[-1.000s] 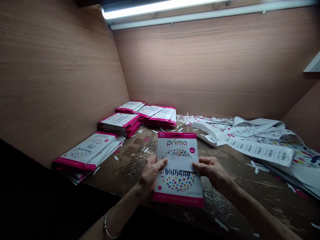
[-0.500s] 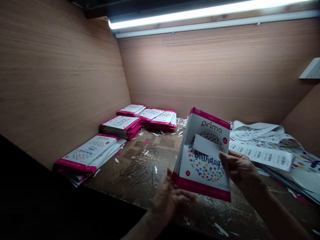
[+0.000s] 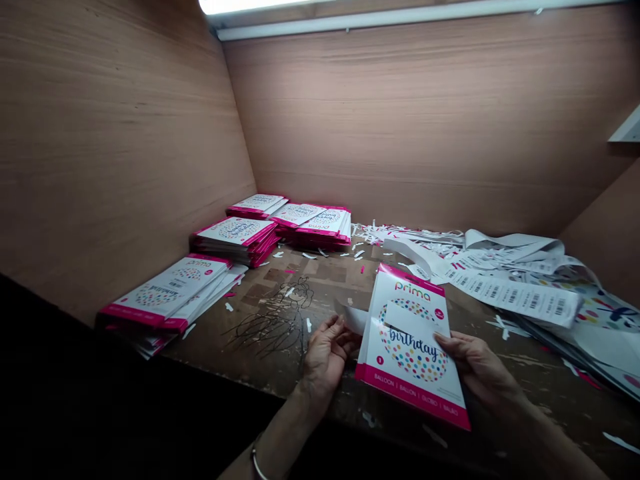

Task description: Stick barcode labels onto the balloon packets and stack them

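Single view, worn on your head; looks forward and down across the worktop point(image 3: 330, 270) from its near side. You face the far wall point(image 3: 400, 120), with the left wall point(image 3: 125, 147) slanting in and only a slice of the right wall point(image 3: 607, 197) caught. Your left hand point(image 3: 324, 357) and right hand point(image 3: 483, 367) sit close to the lens, the far wall well beyond them. Lamp point(image 3: 260, 5) high up, only partly in view, cut by the frame
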The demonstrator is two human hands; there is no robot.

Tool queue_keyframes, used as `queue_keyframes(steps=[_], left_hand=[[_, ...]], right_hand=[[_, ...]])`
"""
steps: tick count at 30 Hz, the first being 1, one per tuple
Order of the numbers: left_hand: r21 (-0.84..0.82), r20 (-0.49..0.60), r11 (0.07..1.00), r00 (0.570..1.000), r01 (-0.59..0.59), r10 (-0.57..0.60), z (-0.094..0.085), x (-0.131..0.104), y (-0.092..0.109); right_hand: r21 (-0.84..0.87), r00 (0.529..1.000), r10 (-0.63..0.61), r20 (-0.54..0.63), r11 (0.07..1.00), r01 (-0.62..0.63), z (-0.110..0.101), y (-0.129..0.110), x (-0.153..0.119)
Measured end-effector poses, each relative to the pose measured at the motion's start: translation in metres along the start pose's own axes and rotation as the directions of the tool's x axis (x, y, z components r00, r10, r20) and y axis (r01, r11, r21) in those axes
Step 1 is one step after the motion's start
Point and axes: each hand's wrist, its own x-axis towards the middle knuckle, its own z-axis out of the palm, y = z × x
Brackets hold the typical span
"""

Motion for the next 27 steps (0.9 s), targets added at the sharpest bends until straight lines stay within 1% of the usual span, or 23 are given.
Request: queue_keyframes(steps=[2,5,6,8,10,11,13,15,16,17,18,19,20,21,22,23,24,25,26,27], left_hand=[[-0.024,-0.004,0.999,1.0,0.03,-0.03,0.0,0.001,-0.001],[-0.109,-0.029,0.993,0.998,0.054,-0.058,0.004,-0.004,-0.003],[-0.141,-0.021,0.989,0.998,0.054,-0.057,0.004,-0.007,-0.004],[-0.19,0.038,0.98,0.998,0.05,-0.044,0.004,-0.015,-0.006],[-0.19,0.084,0.981,0.996,0.04,-0.024,0.003,-0.02,-0.008],[-0.166,0.084,0.986,0.996,0.035,-0.021,0.003,-0.021,-0.009],[-0.071,0.036,0.997,0.999,0.015,-0.012,0.002,-0.018,-0.01],[0.101,-0.01,0.994,0.999,-0.042,0.043,0.002,-0.011,-0.009],[0.224,-0.013,0.97,0.995,-0.09,0.096,0.003,-0.007,-0.008],[0.344,-0.005,0.928,0.988,-0.142,0.153,0.003,-0.004,-0.006],[0.438,0.012,0.88,0.98,-0.184,0.199,0.004,-0.002,-0.005],[0.521,0.04,0.822,0.969,-0.228,0.243,0.006,0.0,-0.003],[0.606,0.079,0.746,0.953,-0.278,0.292,0.007,0.0,-0.001],[0.691,0.126,0.642,0.931,-0.331,0.343,0.01,-0.001,0.0],[0.774,0.183,0.508,0.902,-0.378,0.392,0.012,-0.002,0.001],[0.846,0.255,0.337,0.868,-0.414,0.426,0.014,-0.004,0.002],[0.886,0.326,0.166,0.837,-0.433,0.439,0.017,-0.006,0.002],[0.899,0.381,0.034,0.819,-0.436,0.43,0.019,-0.008,0.001],[0.9,0.411,-0.036,0.816,-0.435,0.407,0.02,-0.01,0.0],[0.898,0.426,-0.071,0.819,-0.433,0.385,0.021,-0.011,-0.002]], right_hand=[[-0.01,1.0,0.016,-0.009,1.0,-0.016,-0.002,0.003,0.002],[0.007,0.999,0.038,-0.011,0.999,-0.038,-0.004,0.005,0.004],[0.016,0.999,0.045,-0.01,0.999,-0.045,-0.005,0.006,0.005],[0.032,0.999,0.051,-0.015,0.998,-0.051,-0.008,0.007,0.007],[0.03,0.998,0.057,-0.026,0.998,-0.056,-0.011,0.008,0.009],[0.019,0.998,0.059,-0.035,0.998,-0.059,-0.012,0.008,0.009],[-0.019,0.997,0.062,-0.035,0.998,-0.063,-0.011,0.01,0.008],[-0.079,0.999,0.047,-0.027,0.996,-0.049,-0.008,0.011,0.006],[-0.125,0.999,0.035,-0.018,0.991,-0.038,-0.006,0.011,0.005],[-0.188,1.0,0.028,-0.004,0.982,-0.029,-0.003,0.01,0.005],[-0.279,1.0,0.022,0.008,0.96,-0.019,0.0,0.01,0.004],[-0.403,1.0,0.014,0.012,0.915,-0.008,0.003,0.009,0.004],[-0.554,1.0,-0.003,0.013,0.832,0.009,0.006,0.009,0.004],[-0.712,0.999,-0.044,0.007,0.701,0.036,0.008,0.009,0.004],[-0.85,0.992,-0.127,-0.006,0.523,0.062,0.011,0.01,0.004],[-0.945,0.969,-0.248,-0.006,0.32,0.076,0.013,0.012,0.004],[-0.989,0.923,-0.383,0.03,0.12,0.083,0.014,0.015,0.004],[-0.994,0.857,-0.505,0.105,-0.051,0.092,0.014,0.019,0.004],[-0.974,0.783,-0.585,0.213,-0.192,0.121,0.014,0.023,0.005],[-0.936,0.713,-0.615,0.336,-0.302,0.181,0.012,0.028,0.006]])
